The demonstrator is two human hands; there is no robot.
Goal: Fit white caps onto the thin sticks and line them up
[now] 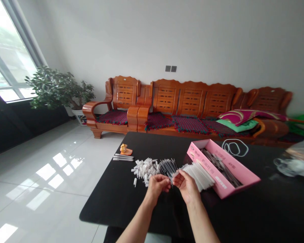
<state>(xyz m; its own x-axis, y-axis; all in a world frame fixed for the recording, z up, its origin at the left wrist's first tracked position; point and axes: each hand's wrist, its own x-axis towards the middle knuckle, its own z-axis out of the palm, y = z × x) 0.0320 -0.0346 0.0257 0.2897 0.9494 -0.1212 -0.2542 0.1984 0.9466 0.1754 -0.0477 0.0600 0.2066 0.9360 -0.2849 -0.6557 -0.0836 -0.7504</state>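
Over the near side of the black table, my left hand (pixel 158 189) is closed in a pinch; whatever its fingertips hold is too small to make out. Close beside it, my right hand (pixel 187 187) pinches a whitish pen barrel (pixel 176 173) between thumb and fingers. Just beyond my left hand spreads a heap of white pen caps (pixel 145 167). Dark pen refills (pixel 167 165) lie bunched in the middle, partly behind my hands. White pen barrels (pixel 201 175) are laid side by side right of my right hand.
A pink box (pixel 219 184) holding dark grey pens (pixel 221 165) stands at the right. Several pale pens (pixel 123 157) lie near a small yellow figurine (pixel 123 147). White loops (pixel 235 147) and a plastic bag (pixel 300 157) rest farther right. Wooden seats (pixel 192 98) line the wall.
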